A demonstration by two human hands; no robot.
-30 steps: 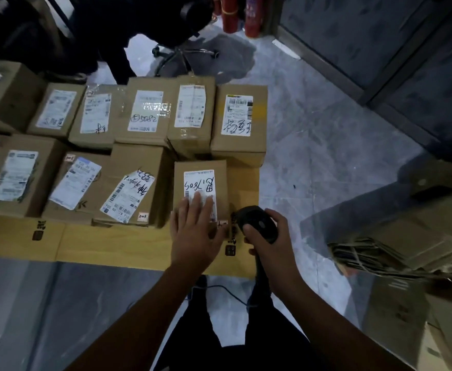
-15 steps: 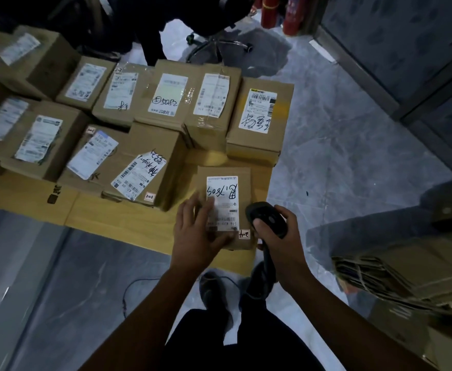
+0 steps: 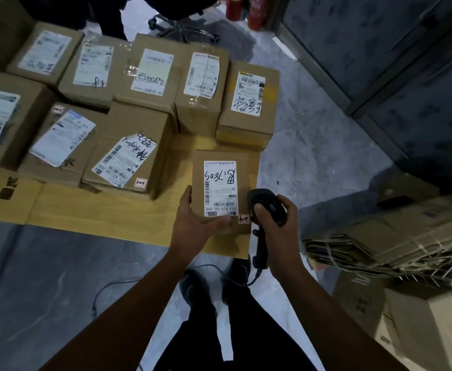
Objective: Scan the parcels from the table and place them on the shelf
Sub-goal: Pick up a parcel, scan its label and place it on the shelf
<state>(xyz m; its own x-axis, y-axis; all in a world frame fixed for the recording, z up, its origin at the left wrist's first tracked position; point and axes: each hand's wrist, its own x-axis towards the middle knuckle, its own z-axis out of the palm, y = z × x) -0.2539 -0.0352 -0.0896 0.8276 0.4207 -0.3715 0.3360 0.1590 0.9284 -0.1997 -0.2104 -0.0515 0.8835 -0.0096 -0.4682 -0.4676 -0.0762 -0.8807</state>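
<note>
At the near right corner of the desk (image 3: pixel 91 212), the left hand (image 3: pixel 195 223) grips a small rectangular cardboard parcel (image 3: pixel 247 178) by its near left corner. The thumb lies along the left edge and the fingers curl around the near edge. Whether the parcel rests on the desk or is raised off it cannot be told. A white printed label (image 3: pixel 220 183) with barcodes and black handwritten marks covers most of the parcel's top face.

Just right of the parcel, the right hand (image 3: pixel 277 231) is wrapped around the handle of a black plastic barcode scanner (image 3: pixel 266 203), with the thumb pressed on its rounded head. A thin dark cable (image 3: pixel 112 287) trails across the floor (image 3: pixel 313 135) below the scanner.

The desk surface is flat, matte and yellow-brown. Farther back it carries rows of brown corrugated boxes (image 3: pixel 144 108), each with a white label; several show clear tape, and the rightmost box (image 3: pixel 249 124) has yellow bands.

The floor is grey with a marbled finish. To the right lies a tied bundle of flattened cardboard (image 3: pixel 393 236).
</note>
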